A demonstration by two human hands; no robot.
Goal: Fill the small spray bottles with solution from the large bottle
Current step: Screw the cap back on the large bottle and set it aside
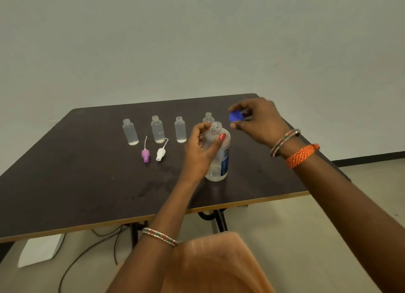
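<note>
The large bottle (218, 154) of clear solution is standing uncapped right of centre on the dark table (65, 183), its blue-labelled side turned to the right. The person's left hand (200, 150) is wrapping its fingers and thumb round the bottle's shoulder, steadying it upright. The right hand (258, 120) is hovering just above and to the right of the open neck, pinching the blue cap (236, 116) between thumb and fingertips.

Three small spray bottles are lining up open-mouthed to the left: the first small bottle (130, 132), the second (157, 129) and the third (180, 129), each showing only a shallow pool at its base. A fourth small bottle (208, 117) is peeking out behind the large one. A purple spray top (145, 155) and a white spray top (161, 153), dip tubes trailing, are lying in front of the row.

Pouring appears about to begin. The wide neck against such narrow mouths is inviting a spill, and a damp-looking patch is already darkening the table near the front edge. The light, nearly empty small bottles could tip if the big one knocks them, and the fourth, sitting close behind it, is looking most exposed.
</note>
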